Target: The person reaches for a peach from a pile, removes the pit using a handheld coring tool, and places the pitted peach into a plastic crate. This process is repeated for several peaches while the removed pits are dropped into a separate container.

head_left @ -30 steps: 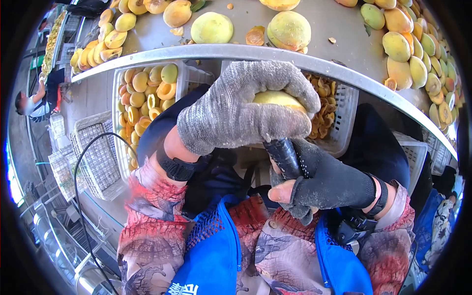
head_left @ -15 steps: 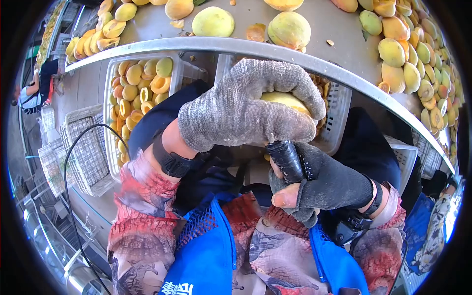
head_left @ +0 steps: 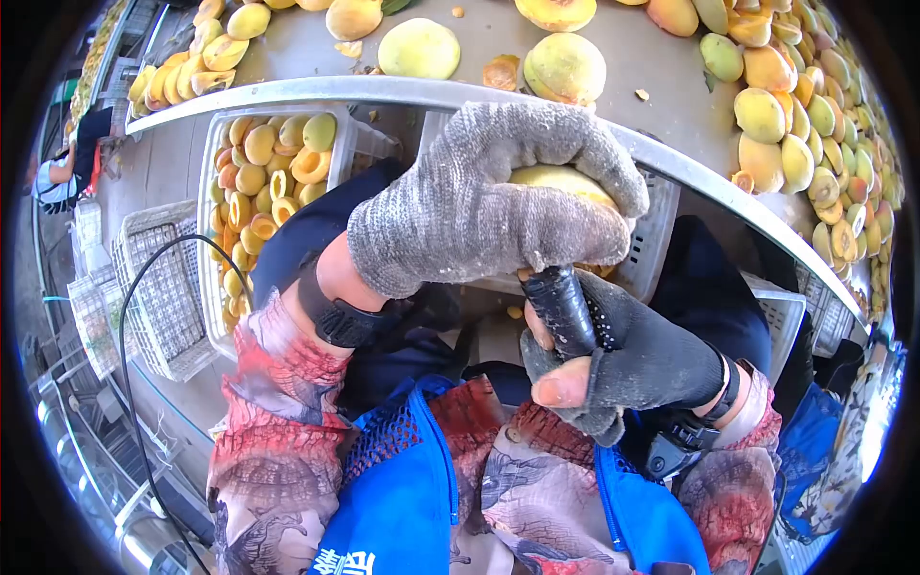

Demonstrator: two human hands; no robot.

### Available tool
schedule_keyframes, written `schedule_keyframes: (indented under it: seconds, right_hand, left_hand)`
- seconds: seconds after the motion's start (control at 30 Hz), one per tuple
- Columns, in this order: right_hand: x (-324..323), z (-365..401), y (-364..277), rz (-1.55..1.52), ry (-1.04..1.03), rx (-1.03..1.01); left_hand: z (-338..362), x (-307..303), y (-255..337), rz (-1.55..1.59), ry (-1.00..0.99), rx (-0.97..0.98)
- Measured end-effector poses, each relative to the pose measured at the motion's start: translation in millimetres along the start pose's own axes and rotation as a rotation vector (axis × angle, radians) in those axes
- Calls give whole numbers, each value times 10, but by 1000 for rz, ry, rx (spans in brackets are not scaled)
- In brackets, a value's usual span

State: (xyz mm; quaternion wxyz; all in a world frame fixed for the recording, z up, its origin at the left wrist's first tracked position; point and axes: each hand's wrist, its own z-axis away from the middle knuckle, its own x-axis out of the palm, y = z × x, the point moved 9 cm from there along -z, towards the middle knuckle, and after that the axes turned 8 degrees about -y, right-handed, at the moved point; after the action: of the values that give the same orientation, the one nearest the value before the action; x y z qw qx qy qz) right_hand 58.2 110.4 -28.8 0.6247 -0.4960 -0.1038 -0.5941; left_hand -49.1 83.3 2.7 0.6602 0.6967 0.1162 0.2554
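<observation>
My left hand (head_left: 498, 196), in a grey knit glove, is curled round a yellow-green peach (head_left: 561, 179), of which only a part shows between thumb and fingers. Below it, my right hand (head_left: 637, 359) wears a dark fingerless glove and is closed on a tool with a black-taped handle (head_left: 565, 311). The handle's upper end reaches right up to the underside of the left glove. Whatever blade or tip the tool has is hidden there. Both hands are over my lap, just in front of the metal table edge.
A white crate (head_left: 218, 172) of peach halves stands left of my legs, and another crate (head_left: 661, 225) lies behind my hands. Whole and cut peaches (head_left: 419, 48) lie on the metal table (head_left: 661, 57). Empty crates (head_left: 158, 297) and a black cable (head_left: 129, 383) are at left.
My left hand has shifted slightly right with the peach, its fingers further round. The right hand keeps its grip on the tool and has hardly moved.
</observation>
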Motion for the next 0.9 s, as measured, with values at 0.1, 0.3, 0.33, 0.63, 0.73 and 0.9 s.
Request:
schedule_keyframes:
  seconds: [0.1,0.3,0.33,0.63,0.73,0.9]
  right_hand:
    - [78,50,57,-124,-123,46]
    - [147,64,55,-265,-138,63]
    - [173,61,29,-236,-189,7]
    - [24,102,-145,60,81,66]
    - [-67,52,-228,299,191,-79]
    - [-151,149,-459,1272,541,-475]
  left_hand:
    - [6,28,51,-44,-11,22]
    - [-22,60,36,37,-28,-9]
    - [-24,71,9,146,-27,-25]
    - [-36,-53,72,126,64,59]
    - [-34,-92,26,113,107,20]
    - [-37,-146,-28,9,167,-20]
